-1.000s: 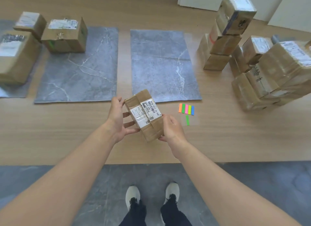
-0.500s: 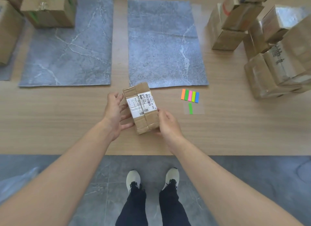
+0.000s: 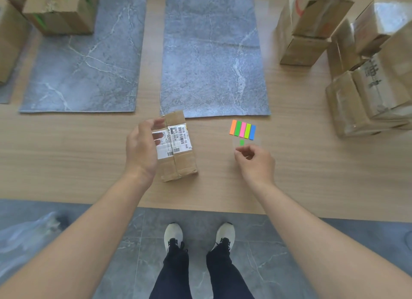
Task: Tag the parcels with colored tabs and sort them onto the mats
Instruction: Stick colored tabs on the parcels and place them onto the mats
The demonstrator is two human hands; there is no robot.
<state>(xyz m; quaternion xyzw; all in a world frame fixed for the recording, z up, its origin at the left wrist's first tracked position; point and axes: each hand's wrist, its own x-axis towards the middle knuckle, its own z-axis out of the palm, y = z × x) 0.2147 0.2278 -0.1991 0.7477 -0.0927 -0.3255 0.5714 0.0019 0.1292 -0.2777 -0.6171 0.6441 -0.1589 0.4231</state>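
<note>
A small brown parcel (image 3: 178, 151) with white barcode labels lies flat on the wooden table, just in front of the middle grey mat (image 3: 214, 53). My left hand (image 3: 140, 147) grips the parcel's left side, thumb at its far corner. To the right lies a strip of colored tabs (image 3: 243, 129) in orange, green, pink, lime and blue. A loose green tab (image 3: 241, 142) lies just below it. My right hand (image 3: 256, 162) has thumb and forefinger pinched on that tab's near end, which hides most of it.
A second grey mat (image 3: 84, 64) to the left carries a tagged box (image 3: 60, 11) at its far corner. Another box (image 3: 9, 38) stands at the far left. Stacked untagged parcels (image 3: 367, 75) crowd the right side. The table's front edge (image 3: 200, 206) runs just ahead of my feet.
The parcel was set down flat on the table. My right hand let go of it and moved right to the loose green tab. My left hand stayed on the parcel.
</note>
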